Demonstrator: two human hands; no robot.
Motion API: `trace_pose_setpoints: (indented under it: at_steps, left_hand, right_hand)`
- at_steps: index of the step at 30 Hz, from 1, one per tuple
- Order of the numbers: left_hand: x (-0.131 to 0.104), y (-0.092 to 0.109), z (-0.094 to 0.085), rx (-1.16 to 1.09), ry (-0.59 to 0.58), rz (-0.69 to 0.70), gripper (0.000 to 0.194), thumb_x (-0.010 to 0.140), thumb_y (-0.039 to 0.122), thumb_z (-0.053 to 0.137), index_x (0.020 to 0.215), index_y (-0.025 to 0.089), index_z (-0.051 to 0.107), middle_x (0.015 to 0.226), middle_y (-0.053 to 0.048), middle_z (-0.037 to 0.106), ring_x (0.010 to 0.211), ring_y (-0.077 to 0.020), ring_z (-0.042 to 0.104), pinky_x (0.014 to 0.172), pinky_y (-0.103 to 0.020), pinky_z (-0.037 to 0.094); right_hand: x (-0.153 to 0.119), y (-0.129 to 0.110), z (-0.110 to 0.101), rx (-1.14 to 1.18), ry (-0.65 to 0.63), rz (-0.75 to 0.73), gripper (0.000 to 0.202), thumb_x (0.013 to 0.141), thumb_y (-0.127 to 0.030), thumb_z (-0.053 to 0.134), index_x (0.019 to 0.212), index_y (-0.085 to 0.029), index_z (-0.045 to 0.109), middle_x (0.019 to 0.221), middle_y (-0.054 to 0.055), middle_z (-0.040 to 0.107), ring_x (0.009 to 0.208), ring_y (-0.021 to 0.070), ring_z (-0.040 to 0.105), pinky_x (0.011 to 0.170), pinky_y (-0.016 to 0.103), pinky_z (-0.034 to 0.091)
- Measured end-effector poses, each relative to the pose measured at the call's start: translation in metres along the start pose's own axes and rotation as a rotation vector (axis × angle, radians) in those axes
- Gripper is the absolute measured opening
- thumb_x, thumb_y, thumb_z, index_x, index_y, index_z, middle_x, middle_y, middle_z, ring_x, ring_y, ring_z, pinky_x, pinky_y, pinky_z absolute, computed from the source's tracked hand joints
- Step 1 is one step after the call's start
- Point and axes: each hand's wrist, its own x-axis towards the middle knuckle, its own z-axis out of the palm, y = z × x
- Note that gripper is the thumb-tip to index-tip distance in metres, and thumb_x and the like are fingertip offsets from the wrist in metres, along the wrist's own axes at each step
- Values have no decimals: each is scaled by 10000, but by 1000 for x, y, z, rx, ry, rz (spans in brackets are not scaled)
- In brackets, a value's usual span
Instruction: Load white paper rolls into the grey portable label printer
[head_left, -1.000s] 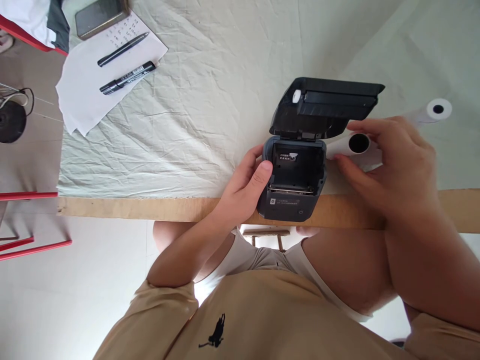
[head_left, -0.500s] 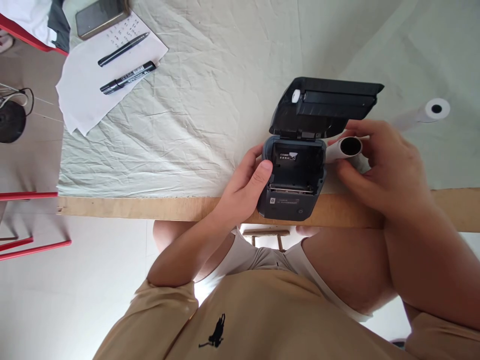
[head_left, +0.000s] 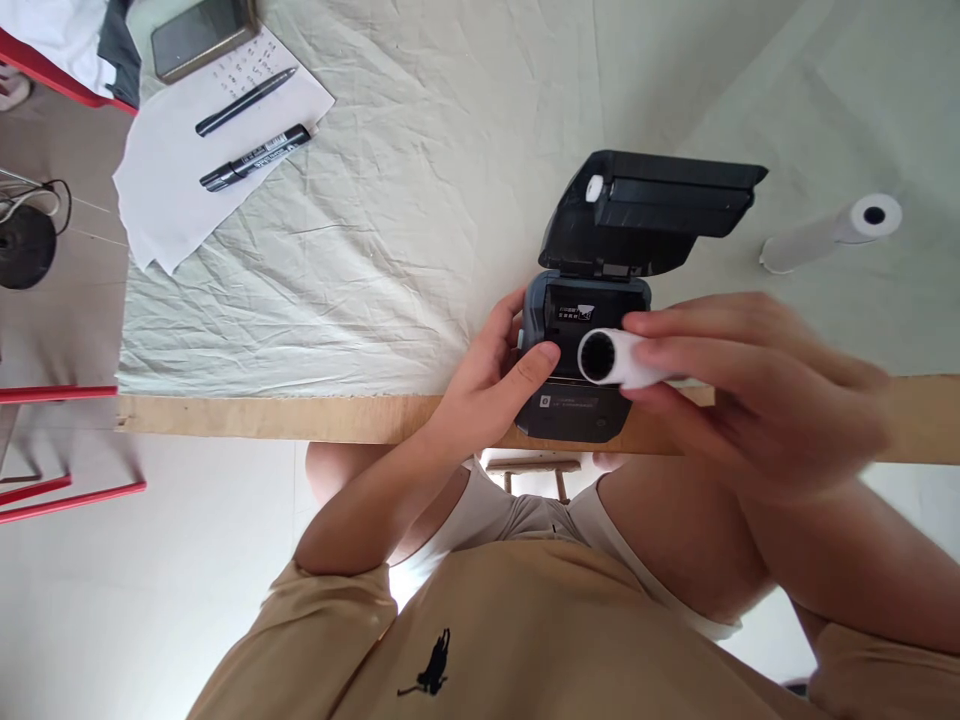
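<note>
A dark portable label printer sits at the table's front edge, its black lid raised and tipped back. My left hand grips the printer's left side, thumb on the rim of the paper bay. Pinched in the fingertips of my right hand is a white paper roll. The roll lies sideways over the bay, its dark hollow core facing left, and it hides part of the bay. Whether it touches the printer I cannot tell. My right hand is partly blurred.
Another white paper roll stands on the right of the pale green cloth. At the far left are a sheet of paper, a pen, a black marker and a phone. A wooden edge borders the table's front.
My right hand has lifted the paper roll from beside the printer and moved it left over the open bay, turning it onto its side. My left thumb has shifted slightly down and right.
</note>
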Motion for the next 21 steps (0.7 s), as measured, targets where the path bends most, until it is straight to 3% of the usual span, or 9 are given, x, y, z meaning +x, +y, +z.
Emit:
trace_pose_setpoints:
  at_steps: [5, 9, 13, 18, 21]
  left_hand:
    - [0, 2, 0, 22, -26, 9, 869, 1138, 784, 884, 1788, 284, 597, 1673, -149, 864, 1523, -389, 863, 1247, -500, 745]
    - [-1, 1, 0, 22, -26, 11, 840, 1151, 783, 874, 1777, 289, 612, 1641, -138, 877, 1517, -384, 867, 1227, -489, 757]
    - [-1, -2, -1, 3, -53, 23, 872, 1148, 784, 880, 1800, 285, 584, 1682, -148, 868, 1508, -381, 881, 1230, -486, 767]
    - [1, 0, 0, 11, -42, -3, 909, 1083, 838, 934, 1744, 289, 637, 1644, -141, 892, 1475, -383, 888, 1208, -476, 768]
    - [1, 2, 1, 22, -30, -23, 932, 1072, 872, 927, 1742, 285, 654, 1654, -146, 884, 1503, -386, 871, 1229, -477, 751]
  right_hand:
    - [30, -16, 28, -5, 110, -293, 304, 1077, -93, 956, 1254, -305, 829, 1214, 8, 993, 1042, 244, 971, 915, 412, 831]
    - [41, -15, 27, -1, 92, -283, 374, 1053, 15, 915, 1174, -322, 808, 1247, -29, 996, 1082, 239, 983, 964, 406, 829]
    - [39, -14, 27, -29, 71, -233, 402, 1046, 12, 916, 1218, -338, 817, 1279, -41, 995, 1146, 238, 982, 992, 400, 818]
    - [32, -13, 32, -46, 8, -151, 338, 1090, -71, 892, 1253, -357, 818, 1307, -26, 990, 1129, 284, 980, 964, 494, 794]
    - [31, -11, 31, -27, -38, -138, 334, 1101, -56, 869, 1220, -367, 841, 1271, -74, 994, 1127, 244, 978, 987, 464, 775]
